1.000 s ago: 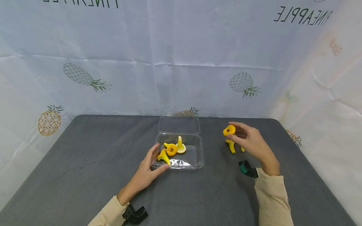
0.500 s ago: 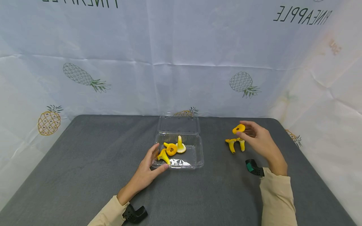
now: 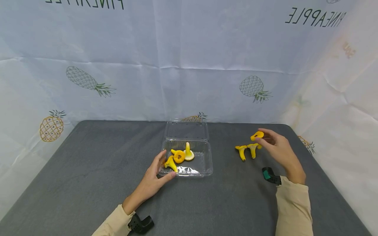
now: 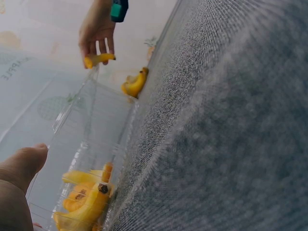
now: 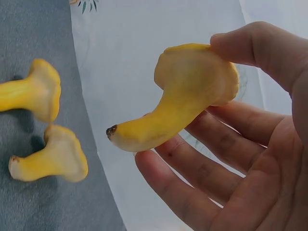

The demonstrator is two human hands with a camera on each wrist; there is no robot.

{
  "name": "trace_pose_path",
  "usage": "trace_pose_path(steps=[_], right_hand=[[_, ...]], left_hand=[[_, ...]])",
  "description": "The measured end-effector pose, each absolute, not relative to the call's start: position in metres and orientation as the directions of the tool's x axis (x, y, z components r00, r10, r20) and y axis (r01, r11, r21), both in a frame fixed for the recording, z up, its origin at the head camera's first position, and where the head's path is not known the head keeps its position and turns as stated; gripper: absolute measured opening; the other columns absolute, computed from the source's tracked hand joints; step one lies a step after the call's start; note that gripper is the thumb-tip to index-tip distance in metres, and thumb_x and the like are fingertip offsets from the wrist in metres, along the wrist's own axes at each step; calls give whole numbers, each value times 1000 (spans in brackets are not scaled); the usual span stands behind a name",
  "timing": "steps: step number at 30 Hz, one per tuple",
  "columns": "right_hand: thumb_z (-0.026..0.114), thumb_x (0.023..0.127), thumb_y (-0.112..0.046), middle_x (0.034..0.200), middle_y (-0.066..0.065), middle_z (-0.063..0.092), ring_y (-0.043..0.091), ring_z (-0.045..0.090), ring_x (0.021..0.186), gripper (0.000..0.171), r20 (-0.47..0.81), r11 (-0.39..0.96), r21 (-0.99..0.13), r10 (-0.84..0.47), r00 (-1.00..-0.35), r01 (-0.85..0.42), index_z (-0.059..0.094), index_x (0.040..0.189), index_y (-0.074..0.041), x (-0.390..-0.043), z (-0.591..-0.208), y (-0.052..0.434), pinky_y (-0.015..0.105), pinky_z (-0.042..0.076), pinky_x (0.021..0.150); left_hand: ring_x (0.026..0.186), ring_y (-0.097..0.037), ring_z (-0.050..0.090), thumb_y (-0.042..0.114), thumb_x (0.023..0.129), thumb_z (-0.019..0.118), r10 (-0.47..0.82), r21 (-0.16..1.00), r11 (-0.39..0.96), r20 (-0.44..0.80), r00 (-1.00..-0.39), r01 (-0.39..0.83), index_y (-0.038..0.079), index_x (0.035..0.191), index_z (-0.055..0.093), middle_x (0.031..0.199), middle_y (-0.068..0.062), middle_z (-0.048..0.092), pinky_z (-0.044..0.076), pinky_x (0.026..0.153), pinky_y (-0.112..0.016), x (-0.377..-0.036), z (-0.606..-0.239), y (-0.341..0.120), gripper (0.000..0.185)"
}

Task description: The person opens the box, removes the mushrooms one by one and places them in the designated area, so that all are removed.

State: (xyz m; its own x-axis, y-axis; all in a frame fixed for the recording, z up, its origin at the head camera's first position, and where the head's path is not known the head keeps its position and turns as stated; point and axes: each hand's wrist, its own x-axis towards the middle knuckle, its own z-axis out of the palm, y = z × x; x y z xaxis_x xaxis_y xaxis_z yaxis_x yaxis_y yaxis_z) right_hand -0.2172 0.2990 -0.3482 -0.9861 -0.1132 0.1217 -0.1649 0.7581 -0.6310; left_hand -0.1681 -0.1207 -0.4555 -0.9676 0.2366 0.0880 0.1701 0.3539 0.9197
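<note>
A clear plastic clamshell box (image 3: 203,168) lies open mid-table with three yellow mushrooms (image 3: 178,156) inside. My left hand (image 3: 156,175) grips its front left corner, thumb along the front wall; in the left wrist view the thumb (image 4: 21,166) sits by the box wall (image 4: 91,130). My right hand (image 3: 276,147) pinches a yellow mushroom (image 3: 257,135) by its cap above the table's right side; the right wrist view shows this mushroom (image 5: 185,101) held between thumb and fingers. Two more mushrooms (image 3: 247,150) lie on the grey cloth just left of that hand.
The grey table (image 3: 88,170) ends at a white pineapple-print backdrop (image 3: 189,65) behind and on the right. The box's lid (image 3: 187,130) lies open toward the back. Black wrist cameras (image 3: 141,224) sit on both forearms.
My right hand has carried the pinched mushroom to the right and slightly back, uncovering the two mushrooms on the table. The left hand and the box have stayed put.
</note>
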Motion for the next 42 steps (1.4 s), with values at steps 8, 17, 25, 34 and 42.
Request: trace_pose_path(steps=[8, 17, 25, 34, 42], right_hand=[[47, 105, -40, 128, 24, 59, -11, 55, 87, 58, 132, 752, -646, -58, -990, -130, 42, 149, -3, -220, -356, 309, 14, 49, 73], [46, 105, -40, 130, 28, 58, 36, 64, 106, 58, 140, 757, -646, -3, -990, -93, 42, 147, 0, -223, -367, 315, 24, 56, 75], [45, 106, -39, 126, 28, 59, 11, 63, 96, 57, 156, 763, -641, 22, -987, -85, 44, 146, 1, -226, -377, 324, 27, 60, 75], [43, 105, -42, 129, 32, 58, 41, 65, 100, 61, 124, 766, -643, 100, -987, -3, 42, 147, 3, -232, -389, 329, 19, 50, 67], [43, 105, -41, 132, 35, 56, 40, 68, 94, 63, 70, 776, -626, 154, -986, 77, 42, 146, 7, -235, -400, 332, 26, 52, 66]], left_hand=[[151, -36, 24, 32, 94, 70, 238, 919, 354, 89, -967, 172, 14, 159, 14, 166, -15, 16, 25, 121, -58, -168, -455, -121, 87], [151, -37, 25, 30, 95, 69, 240, 918, 354, 94, -966, 177, 14, 159, 14, 166, -14, 16, 26, 120, -59, -168, -456, -121, 86], [151, -37, 25, 30, 95, 69, 242, 917, 353, 105, -965, 189, 14, 159, 15, 166, -14, 16, 26, 120, -59, -168, -456, -121, 86], [151, -36, 25, 32, 94, 69, 241, 913, 359, 107, -964, 192, 14, 159, 15, 166, -13, 16, 26, 120, -58, -168, -457, -121, 87], [151, -36, 26, 32, 94, 69, 240, 910, 364, 114, -964, 198, 13, 159, 15, 166, -13, 17, 26, 120, -58, -168, -457, -122, 87]])
